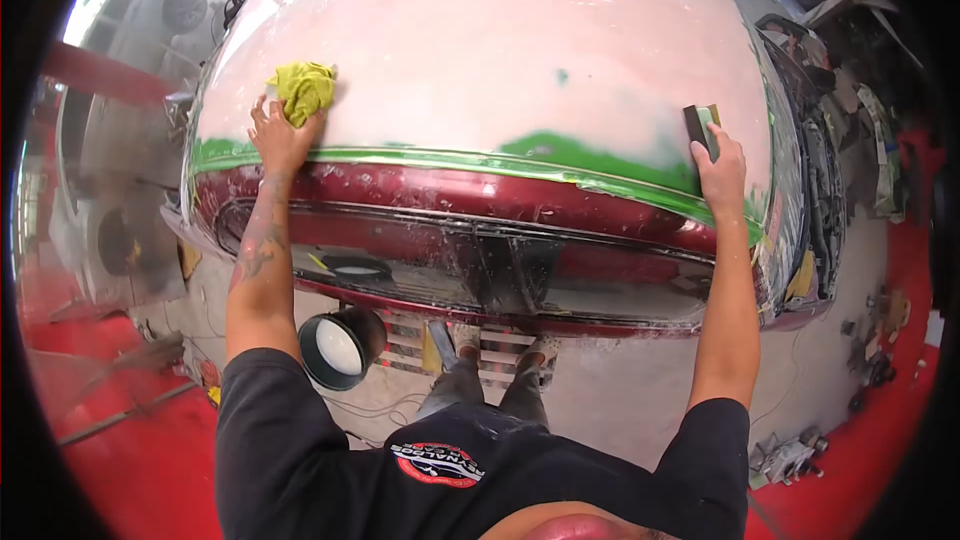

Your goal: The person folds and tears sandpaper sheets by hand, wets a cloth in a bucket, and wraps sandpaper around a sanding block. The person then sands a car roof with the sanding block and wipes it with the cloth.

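Observation:
A pale, wet car roof (440, 50) with green patches along its near edge spreads out in front of me. At its left, my left hand (285, 135) grips a crumpled yellow-green cloth (304, 90) that rests on the roof. Over on the right, my right hand (722, 170) is closed around a sanding block (697, 128), dark on one side and pale green on the other, against the roof near the green patch. Its underside is hidden. Green tape (430, 158) runs between the roof and the dark red body (400, 185) below it.
A dark bucket (372, 332) of whitish liquid stands on the floor at my left. My feet are on a slatted platform (405, 340). Cables (370, 405) lie on the floor. Plastic sheeting hangs at the left, and car parts (790, 455) lie at the right.

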Motion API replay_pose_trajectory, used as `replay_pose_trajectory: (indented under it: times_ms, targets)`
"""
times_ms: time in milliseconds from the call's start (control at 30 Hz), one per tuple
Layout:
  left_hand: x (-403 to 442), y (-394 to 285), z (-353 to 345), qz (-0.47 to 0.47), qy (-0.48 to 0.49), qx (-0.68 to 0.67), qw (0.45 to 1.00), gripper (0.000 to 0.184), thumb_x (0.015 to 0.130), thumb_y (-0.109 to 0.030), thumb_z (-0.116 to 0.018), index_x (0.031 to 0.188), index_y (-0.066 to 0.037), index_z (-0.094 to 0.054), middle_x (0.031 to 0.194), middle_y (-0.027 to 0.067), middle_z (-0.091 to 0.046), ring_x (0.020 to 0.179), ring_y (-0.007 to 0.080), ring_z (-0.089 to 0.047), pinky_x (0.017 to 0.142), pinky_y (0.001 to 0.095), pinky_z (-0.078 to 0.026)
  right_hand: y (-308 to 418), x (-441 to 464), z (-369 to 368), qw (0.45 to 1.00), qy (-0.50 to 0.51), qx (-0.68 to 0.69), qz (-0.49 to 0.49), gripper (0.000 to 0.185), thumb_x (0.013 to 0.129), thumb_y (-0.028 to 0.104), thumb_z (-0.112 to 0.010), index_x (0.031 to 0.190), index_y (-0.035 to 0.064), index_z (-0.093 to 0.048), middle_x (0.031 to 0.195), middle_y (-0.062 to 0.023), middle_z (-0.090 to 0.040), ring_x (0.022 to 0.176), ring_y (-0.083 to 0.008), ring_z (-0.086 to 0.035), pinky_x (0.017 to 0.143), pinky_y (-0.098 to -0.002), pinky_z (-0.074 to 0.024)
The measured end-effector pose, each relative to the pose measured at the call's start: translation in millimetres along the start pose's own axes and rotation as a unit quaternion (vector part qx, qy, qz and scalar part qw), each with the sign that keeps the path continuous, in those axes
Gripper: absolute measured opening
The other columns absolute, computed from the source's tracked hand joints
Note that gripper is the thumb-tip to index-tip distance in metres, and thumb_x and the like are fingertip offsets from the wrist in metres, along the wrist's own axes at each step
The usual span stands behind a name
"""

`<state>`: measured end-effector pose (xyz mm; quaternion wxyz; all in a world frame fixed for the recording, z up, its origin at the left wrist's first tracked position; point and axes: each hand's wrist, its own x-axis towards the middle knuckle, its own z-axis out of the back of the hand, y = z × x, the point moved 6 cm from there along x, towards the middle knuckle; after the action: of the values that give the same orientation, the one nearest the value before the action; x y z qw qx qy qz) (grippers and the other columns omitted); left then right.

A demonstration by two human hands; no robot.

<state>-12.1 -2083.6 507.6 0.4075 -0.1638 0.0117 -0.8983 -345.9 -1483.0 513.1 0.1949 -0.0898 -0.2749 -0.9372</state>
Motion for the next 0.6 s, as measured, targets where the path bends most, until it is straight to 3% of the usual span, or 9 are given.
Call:
replay_pose_trajectory:
  times_ms: [67,133,167,233,300,400,500,600]
  targets:
    - [-5,18,0,0.055,-0.046,0.005,0.997,0.089,0.073,-0.055,-0.075,0.138,-0.003,-0.043,0.15,0.0179,-0.036,0.138,0.0377,-0.037,0.114,0.0625,-0.02,8,-1,-24,0.992,-0.042,-0.1,0.058,0.042,0.087,0.027,-0.068,0.126,0.0116,-0.064,0.114,-0.0204,-0.061,0.109,-0.0384,-0.055,0.097,-0.0457,-0.0431]
    - [-11,25,-8,0.073,-0.063,-0.13,0.987,0.088,0.074,-0.052,-0.073,0.138,0.0,-0.042,0.15,0.0175,-0.039,0.138,0.0361,-0.039,0.112,0.0638,-0.022,56,-2,-42,0.987,-0.033,-0.103,0.117,0.041,0.087,0.024,-0.068,0.126,0.0105,-0.065,0.117,-0.0202,-0.06,0.113,-0.0372,-0.053,0.098,-0.0477,-0.0427]
    - [-12,19,-7,0.061,-0.097,-0.105,0.988,0.088,0.074,-0.052,-0.071,0.138,0.0,-0.042,0.148,0.0171,-0.041,0.138,0.0337,-0.04,0.112,0.0635,-0.023,93,-8,-56,0.98,-0.037,-0.104,0.164,0.04,0.086,0.022,-0.068,0.125,0.0103,-0.066,0.118,-0.0203,-0.06,0.113,-0.037,-0.053,0.098,-0.0485,-0.0426]
    - [-14,20,-10,0.068,-0.085,-0.109,0.988,0.089,0.074,-0.053,-0.071,0.139,0.0,-0.041,0.148,0.0167,-0.042,0.137,0.0332,-0.041,0.113,0.063,-0.023,183,-17,-89,0.965,0.014,-0.009,0.261,0.041,0.081,0.014,-0.07,0.121,0.0094,-0.066,0.114,-0.0219,-0.062,0.107,-0.0387,-0.057,0.095,-0.0494,-0.0443]
    - [-12,20,-8,0.072,-0.068,-0.116,0.988,0.092,0.074,-0.055,-0.07,0.142,-0.001,-0.038,0.146,0.0155,-0.044,0.136,0.0324,-0.043,0.113,0.0617,-0.023,270,-31,-134,0.935,0.091,0.047,0.341,0.043,0.081,0.014,-0.073,0.124,0.0132,-0.066,0.118,-0.0248,-0.061,0.114,-0.0402,-0.054,0.099,-0.0502,-0.0426]
    - [-11,21,-5,0.093,-0.041,-0.118,0.988,0.097,0.074,-0.056,-0.07,0.145,-0.002,-0.034,0.145,0.0151,-0.045,0.135,0.0319,-0.044,0.113,0.0614,-0.023,357,-45,-173,0.894,0.1,0.011,0.437,0.043,0.087,0.022,-0.068,0.129,0.0241,-0.06,0.124,-0.0158,-0.059,0.101,-0.0361,-0.056,0.093,-0.0476,-0.0456]
    - [-10,28,-10,0.073,-0.077,-0.12,0.987,0.101,0.073,-0.059,-0.069,0.151,-0.008,-0.029,0.147,0.0146,-0.044,0.136,0.0314,-0.044,0.114,0.0623,-0.022,329,-44,-148,0.871,0.136,0.017,0.471,0.043,0.085,0.019,-0.07,0.127,0.0241,-0.063,0.125,-0.0142,-0.058,0.102,-0.0341,-0.056,0.093,-0.0456,-0.0458]
    - [-9,23,-9,0.082,-0.068,-0.118,0.987,0.1,0.074,-0.059,-0.068,0.153,-0.013,-0.028,0.15,0.0147,-0.042,0.137,0.0313,-0.042,0.115,0.0635,-0.02,227,-57,-82,0.88,0.135,-0.026,0.455,0.047,0.081,0.011,-0.072,0.126,0.0223,-0.066,0.128,-0.015,-0.057,0.107,-0.035,-0.055,0.095,-0.0448,-0.0447]
